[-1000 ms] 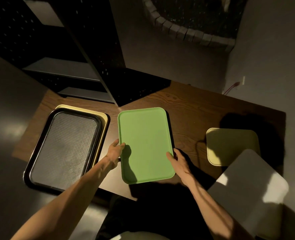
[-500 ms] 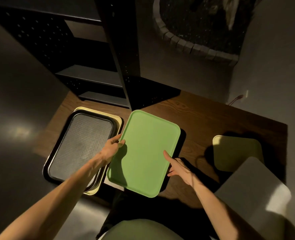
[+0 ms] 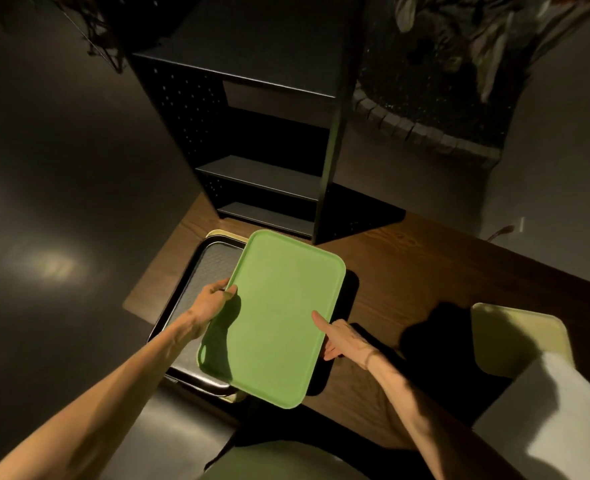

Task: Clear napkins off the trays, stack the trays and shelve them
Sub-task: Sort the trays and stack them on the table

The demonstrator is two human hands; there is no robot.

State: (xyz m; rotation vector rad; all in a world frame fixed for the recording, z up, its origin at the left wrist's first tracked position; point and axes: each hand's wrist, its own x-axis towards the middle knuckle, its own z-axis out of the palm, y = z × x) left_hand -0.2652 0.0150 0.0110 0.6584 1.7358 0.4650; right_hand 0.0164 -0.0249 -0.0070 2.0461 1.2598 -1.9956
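A light green tray [image 3: 276,317] hangs tilted above the wooden table [image 3: 425,271], its left part over a black tray [image 3: 196,292]. The black tray lies on a pale yellow tray [image 3: 219,233], of which only the rim shows. My left hand [image 3: 212,299] grips the green tray's left edge, thumb on top. My right hand [image 3: 342,337] holds the right edge, thumb on the tray's face and fingers underneath. No napkin is visible on any tray.
A black open shelf unit [image 3: 262,174] with several shelves stands at the table's far edge. A pale yellow chair seat [image 3: 518,337] and a grey surface [image 3: 546,420] sit at the right. A planter with a brick rim [image 3: 425,129] lies behind.
The green tray has moved left from the table's middle and now overlaps the black tray, tilted. Both hands went with it; the view has risen, showing more of the shelf unit.
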